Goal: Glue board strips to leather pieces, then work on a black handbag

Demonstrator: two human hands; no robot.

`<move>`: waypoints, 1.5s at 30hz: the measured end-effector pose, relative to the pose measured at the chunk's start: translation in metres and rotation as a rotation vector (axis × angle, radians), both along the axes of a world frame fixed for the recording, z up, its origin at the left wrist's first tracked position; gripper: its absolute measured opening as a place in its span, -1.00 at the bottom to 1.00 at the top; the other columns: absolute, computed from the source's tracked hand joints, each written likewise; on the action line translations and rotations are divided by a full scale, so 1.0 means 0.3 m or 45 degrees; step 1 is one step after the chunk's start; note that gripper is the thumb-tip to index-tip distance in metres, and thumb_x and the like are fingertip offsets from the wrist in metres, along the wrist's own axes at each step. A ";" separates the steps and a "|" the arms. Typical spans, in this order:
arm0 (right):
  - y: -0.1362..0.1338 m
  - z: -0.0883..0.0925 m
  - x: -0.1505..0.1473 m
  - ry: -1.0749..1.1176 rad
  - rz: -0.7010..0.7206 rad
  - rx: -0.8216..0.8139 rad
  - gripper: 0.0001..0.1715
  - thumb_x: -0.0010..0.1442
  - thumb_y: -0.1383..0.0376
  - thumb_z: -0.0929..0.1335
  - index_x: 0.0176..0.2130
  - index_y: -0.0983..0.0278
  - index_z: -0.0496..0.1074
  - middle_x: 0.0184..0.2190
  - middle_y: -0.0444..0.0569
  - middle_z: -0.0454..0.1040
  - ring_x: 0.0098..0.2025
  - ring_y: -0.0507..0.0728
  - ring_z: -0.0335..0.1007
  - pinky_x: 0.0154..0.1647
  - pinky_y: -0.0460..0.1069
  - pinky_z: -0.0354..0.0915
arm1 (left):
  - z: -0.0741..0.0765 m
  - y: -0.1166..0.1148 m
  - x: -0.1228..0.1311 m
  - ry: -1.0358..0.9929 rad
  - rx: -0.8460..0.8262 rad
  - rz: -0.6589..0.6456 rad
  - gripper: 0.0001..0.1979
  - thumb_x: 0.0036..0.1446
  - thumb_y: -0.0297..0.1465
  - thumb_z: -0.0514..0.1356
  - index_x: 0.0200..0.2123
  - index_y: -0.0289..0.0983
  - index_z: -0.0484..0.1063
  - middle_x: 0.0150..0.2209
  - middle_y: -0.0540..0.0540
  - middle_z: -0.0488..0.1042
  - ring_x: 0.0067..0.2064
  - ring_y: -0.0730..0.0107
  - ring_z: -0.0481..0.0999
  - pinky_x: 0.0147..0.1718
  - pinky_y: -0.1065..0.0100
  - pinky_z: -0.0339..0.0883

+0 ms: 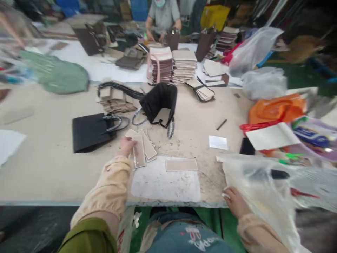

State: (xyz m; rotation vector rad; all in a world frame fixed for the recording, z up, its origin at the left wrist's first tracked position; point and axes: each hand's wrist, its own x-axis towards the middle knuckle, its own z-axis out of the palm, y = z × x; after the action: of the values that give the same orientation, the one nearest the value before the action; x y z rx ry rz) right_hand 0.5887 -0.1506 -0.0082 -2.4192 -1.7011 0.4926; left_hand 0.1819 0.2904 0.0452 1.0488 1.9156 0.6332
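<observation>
My left hand (127, 146) is closed at the upper edge of a beige rectangular panel (139, 151), which lies at the front of a fanned pile of similar panels (149, 147). Close to the table's front edge, my right hand (236, 203) is closed on a small white scrap (225, 194), beside a clear plastic bag. A single beige panel (181, 165) lies flat on a white sheet (165, 186) between my hands. Left of the pile rests a black handbag (91, 133) on its side. Beyond the pile is another black bag (160, 103), its mouth open, with wrapped handles.
Clear plastic (252, 175), an orange bag (276, 109) and a dark phone-like object (246, 146) crowd the right. A white card (218, 142) lies nearby. Stacked panels (184, 66) stand farther back, where a person (163, 17) works. A green bag (58, 73) sits at left.
</observation>
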 end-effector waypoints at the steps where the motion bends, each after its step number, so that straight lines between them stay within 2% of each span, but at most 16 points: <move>1: -0.010 -0.030 0.022 0.036 0.028 0.073 -0.74 0.11 0.24 0.21 -0.36 0.26 0.45 -0.29 0.10 0.42 -0.18 0.21 0.37 -0.08 0.13 0.33 | 0.000 0.002 -0.001 -0.050 0.013 0.043 -0.78 -0.26 -0.53 0.34 -0.49 -0.34 0.36 -0.48 -0.04 0.44 -0.28 0.24 0.47 -0.22 0.20 0.31; 3: -0.016 -0.073 0.053 0.096 0.073 0.179 -0.76 0.11 0.20 0.24 -0.36 0.24 0.44 -0.30 0.09 0.42 -0.19 0.22 0.38 -0.08 0.13 0.33 | 0.002 0.005 -0.015 -0.164 0.046 0.126 -0.87 -0.13 -0.47 0.28 -0.48 -0.35 0.37 -0.49 -0.01 0.42 -0.36 0.35 0.45 -0.29 0.25 0.34; 5: -0.006 -0.071 0.055 0.141 0.054 0.237 -0.73 0.10 0.14 0.25 -0.32 0.24 0.43 -0.25 0.11 0.42 -0.16 0.22 0.39 -0.08 0.12 0.33 | 0.019 -0.009 -0.040 -0.294 0.076 0.214 -0.92 -0.09 -0.48 0.23 -0.47 -0.34 0.37 -0.49 -0.02 0.43 -0.37 0.37 0.46 -0.31 0.27 0.36; 9: 0.069 0.034 -0.012 0.295 -0.075 0.169 -0.64 0.14 0.06 0.23 -0.23 0.24 0.40 -0.10 0.12 0.40 -0.05 0.22 0.36 -0.05 0.10 0.32 | 0.073 -0.122 -0.096 -0.582 0.128 0.384 -0.86 -0.12 -0.55 0.10 -0.39 -0.33 0.36 -0.42 -0.07 0.46 -0.27 0.32 0.49 -0.25 0.28 0.40; 12: 0.154 0.117 -0.083 0.471 -0.161 0.101 -0.58 0.17 0.06 0.21 -0.09 0.26 0.35 -0.13 0.09 0.45 -0.08 0.21 0.39 -0.04 0.10 0.31 | 0.080 -0.292 -0.098 -0.764 0.148 0.509 -0.75 -0.10 -0.55 0.03 -0.28 -0.30 0.34 -0.31 -0.12 0.49 -0.14 0.28 0.48 -0.17 0.24 0.42; 15: 0.230 0.177 -0.160 0.608 -0.105 0.131 -0.63 0.19 0.10 0.22 -0.12 0.27 0.35 -0.10 0.10 0.45 -0.08 0.18 0.39 -0.05 0.07 0.32 | 0.044 -0.508 -0.042 -0.901 0.107 0.630 -0.68 -0.08 -0.56 0.01 -0.20 -0.27 0.32 -0.25 -0.14 0.50 -0.11 0.27 0.48 -0.13 0.18 0.42; 18: 0.288 0.205 -0.244 0.726 0.021 0.219 -0.75 0.18 0.18 0.23 -0.22 0.27 0.36 -0.03 0.12 0.40 0.01 0.17 0.33 -0.07 0.03 0.34 | 0.001 -0.708 0.033 -1.112 -0.024 0.836 -0.67 -0.11 -0.60 0.03 -0.22 -0.26 0.31 -0.25 -0.12 0.51 -0.14 0.32 0.51 -0.11 0.20 0.42; 21: 0.336 0.197 -0.321 0.810 0.101 0.269 -0.69 0.17 0.25 0.23 -0.09 0.29 0.35 -0.01 0.13 0.38 0.04 0.15 0.30 -0.09 0.02 0.36 | -0.019 -0.848 0.066 -1.220 -0.197 0.877 -0.69 -0.15 -0.62 0.09 -0.27 -0.26 0.33 -0.30 -0.08 0.51 -0.21 0.29 0.53 -0.13 0.10 0.42; 24: 0.386 0.158 -0.380 0.822 0.219 0.306 -0.64 0.16 0.31 0.22 -0.05 0.27 0.36 -0.02 0.10 0.40 0.06 0.15 0.29 0.04 0.08 0.29 | -0.029 -0.922 0.042 -1.153 -0.341 0.614 -0.74 -0.13 -0.49 0.18 -0.27 -0.25 0.34 -0.29 -0.08 0.51 -0.26 0.24 0.53 -0.20 0.06 0.44; 27: 0.448 0.102 -0.424 0.822 0.317 0.373 -0.65 0.14 0.38 0.22 -0.09 0.26 0.41 -0.04 0.08 0.42 0.04 0.13 0.31 0.08 0.10 0.25 | -0.047 -0.948 -0.001 -0.781 -0.394 0.189 -0.69 -0.12 -0.27 0.24 -0.28 -0.28 0.34 -0.35 -0.10 0.50 -0.36 0.25 0.52 -0.32 0.14 0.44; 30: 0.519 0.046 -0.457 0.791 0.364 0.441 -0.65 0.11 0.43 0.23 -0.13 0.26 0.44 -0.10 0.09 0.42 -0.03 0.12 0.35 0.00 0.07 0.31 | -0.065 -0.951 -0.029 -0.490 -0.345 0.067 -0.62 -0.21 -0.24 0.31 -0.31 -0.29 0.36 -0.41 -0.08 0.46 -0.36 0.24 0.50 -0.30 0.18 0.41; 32: 0.562 0.017 -0.473 0.771 0.385 0.459 -0.65 0.11 0.45 0.22 -0.14 0.25 0.45 -0.14 0.08 0.44 -0.06 0.12 0.37 -0.01 0.08 0.31 | -0.073 -0.949 -0.036 -0.232 -0.167 -0.082 -0.62 -0.19 -0.28 0.32 -0.25 -0.27 0.38 -0.29 -0.13 0.45 -0.19 0.16 0.47 -0.14 0.13 0.35; 35: 0.609 -0.007 -0.493 0.767 0.425 0.461 -0.64 0.12 0.47 0.21 -0.14 0.25 0.44 -0.13 0.07 0.44 -0.04 0.12 0.35 0.02 0.07 0.29 | -0.085 -0.938 -0.031 0.304 0.245 -0.629 -0.68 -0.01 -0.34 0.21 -0.14 -0.28 0.41 -0.09 -0.23 0.39 0.00 0.06 0.34 0.04 0.03 0.20; 38: 0.634 -0.014 -0.515 0.754 0.491 0.453 -0.61 0.12 0.50 0.20 -0.13 0.24 0.44 -0.10 0.06 0.43 -0.01 0.11 0.33 0.04 0.07 0.27 | -0.108 -0.919 -0.015 0.526 0.493 -1.054 -0.72 0.11 -0.41 0.10 -0.09 -0.28 0.41 -0.03 -0.26 0.35 0.03 0.10 0.29 0.05 0.06 0.21; 41: 0.645 -0.022 -0.541 0.720 0.574 0.427 -0.60 0.11 0.53 0.20 -0.13 0.26 0.44 -0.09 0.08 0.44 -0.01 0.13 0.31 0.04 0.11 0.25 | -0.129 -0.895 0.005 0.595 0.574 -1.244 -0.70 0.13 -0.46 0.08 -0.06 -0.28 0.41 0.01 -0.24 0.32 0.04 0.13 0.26 0.06 0.11 0.21; 45: 0.645 -0.032 -0.585 0.674 0.705 0.348 -0.61 0.07 0.58 0.22 -0.17 0.32 0.46 -0.10 0.14 0.46 -0.05 0.17 0.33 0.01 0.14 0.24 | -0.131 -0.875 0.022 0.638 0.540 -1.322 -0.67 0.10 -0.48 0.09 -0.04 -0.27 0.42 0.03 -0.23 0.31 0.03 0.14 0.25 0.06 0.12 0.20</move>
State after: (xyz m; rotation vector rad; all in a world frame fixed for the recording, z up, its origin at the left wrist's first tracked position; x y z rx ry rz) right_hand 0.4131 0.0429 -0.0179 -1.4388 -1.9888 0.8115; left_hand 0.1886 0.0280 0.0059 2.3919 1.3094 0.1544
